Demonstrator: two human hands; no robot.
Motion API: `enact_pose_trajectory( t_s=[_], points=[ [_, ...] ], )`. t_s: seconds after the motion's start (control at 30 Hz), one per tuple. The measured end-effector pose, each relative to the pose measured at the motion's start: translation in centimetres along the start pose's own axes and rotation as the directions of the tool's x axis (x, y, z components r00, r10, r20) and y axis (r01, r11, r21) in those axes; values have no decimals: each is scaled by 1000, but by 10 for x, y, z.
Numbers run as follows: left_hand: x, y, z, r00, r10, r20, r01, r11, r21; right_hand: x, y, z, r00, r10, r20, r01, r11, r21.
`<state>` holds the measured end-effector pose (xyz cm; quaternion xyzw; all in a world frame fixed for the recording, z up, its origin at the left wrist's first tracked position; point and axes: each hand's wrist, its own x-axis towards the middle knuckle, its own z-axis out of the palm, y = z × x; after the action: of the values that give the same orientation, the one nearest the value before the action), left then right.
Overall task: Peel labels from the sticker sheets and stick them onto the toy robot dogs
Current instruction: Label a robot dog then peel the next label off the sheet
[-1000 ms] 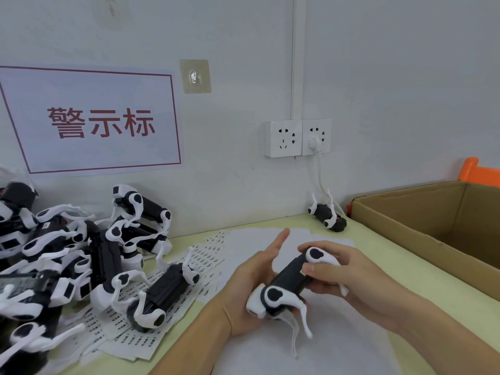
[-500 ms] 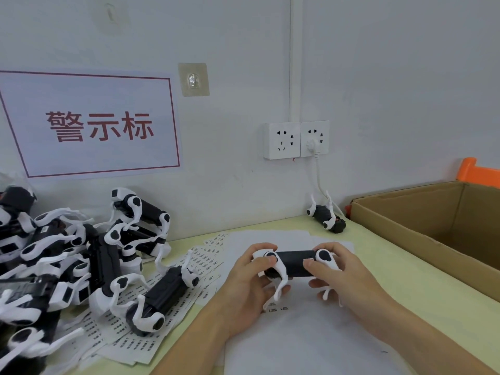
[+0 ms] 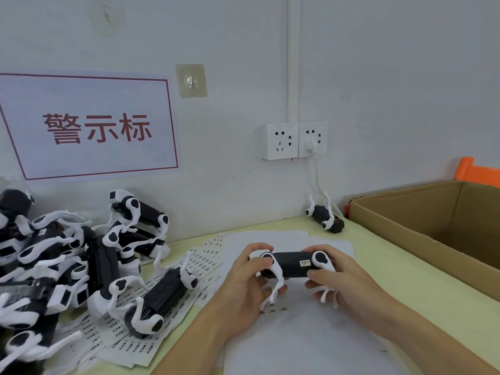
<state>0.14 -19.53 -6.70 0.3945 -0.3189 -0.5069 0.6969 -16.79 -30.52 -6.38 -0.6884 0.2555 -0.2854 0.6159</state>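
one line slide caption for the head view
Both hands, left and right, hold a labelled black-and-white plastic toy robot dog level above white sticker sheets on the pale green table.

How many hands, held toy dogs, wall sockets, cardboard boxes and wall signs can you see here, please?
hands: 2
held toy dog: 1
wall sockets: 2
cardboard box: 1
wall sign: 1
Total: 7
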Motion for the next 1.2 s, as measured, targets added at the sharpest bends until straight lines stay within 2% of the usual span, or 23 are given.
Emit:
enact_pose_trajectory(
  t_s=[0.3,0.43,0.53,0.77,1.2],
  points=[
    [-1,-1,3,999,16,-46,-17,1000,-11,1,1,2,997,-56,-44,59,996,71],
    [2,-2,2,997,61,-39,-58,994,94,1,2,2,987,-106,-120,118,988,96],
    [4,-3,0,991,80,-103,-69,993,101,-1,1,1,974,-174,-144,188,978,89],
    [9,-6,-1,975,96,-201,-93,995,23,-6,-3,1,973,-220,-68,227,966,127],
    [11,-7,-1,970,113,-214,-114,993,9,-8,-9,4,979,-196,-47,202,958,206]
  ],
)
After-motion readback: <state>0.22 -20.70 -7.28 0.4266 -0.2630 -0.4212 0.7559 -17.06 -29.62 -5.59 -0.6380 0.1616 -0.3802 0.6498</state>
